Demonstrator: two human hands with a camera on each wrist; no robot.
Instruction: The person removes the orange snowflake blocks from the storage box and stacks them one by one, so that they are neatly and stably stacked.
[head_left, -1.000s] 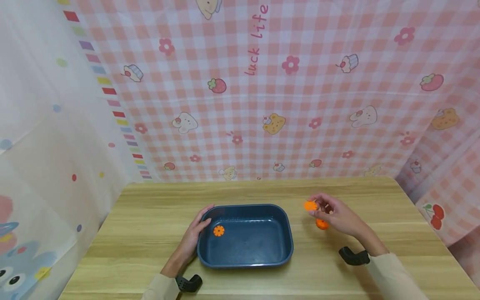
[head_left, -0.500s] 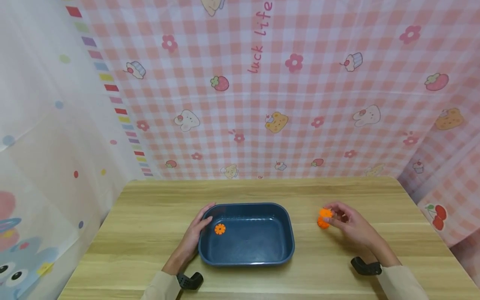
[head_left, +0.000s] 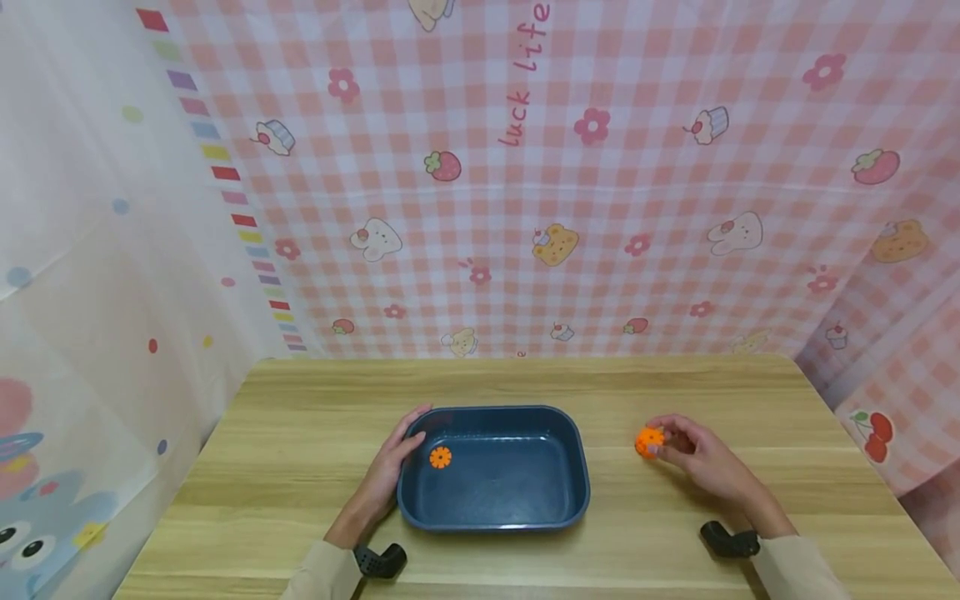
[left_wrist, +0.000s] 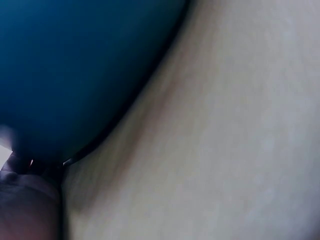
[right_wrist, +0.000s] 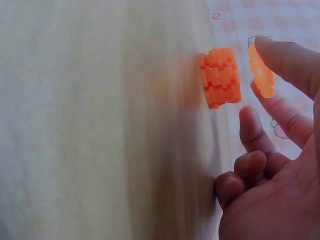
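Note:
My right hand (head_left: 700, 454) pinches an orange notched disc (right_wrist: 262, 72) between thumb and forefinger. In the right wrist view that disc is held just above a short stack of orange notched discs (right_wrist: 220, 77) on the table, with a small gap between. The other fingers are bent and hold nothing. My left hand (head_left: 386, 467) grips the left side of a dark blue rectangular basin (head_left: 495, 527), thumb over the rim and fingers along the outside. One orange notched disc (head_left: 440, 457) lies flat inside, towards the basin's left. The left wrist view is blurred, showing mostly the basin's outer wall (left_wrist: 75, 65).
The wooden table (head_left: 315, 417) extends around the basin on all sides. Behind it hangs a pink checked cloth (head_left: 510, 208), and a pale dotted cloth (head_left: 172, 275) hangs at the left. Black wrist mounts (head_left: 729, 541) sit on both arms.
My right hand has moved right and slightly down, bringing its pinched disc from the stack's upper left to just over the stack. The left hand keeps its grip on the basin.

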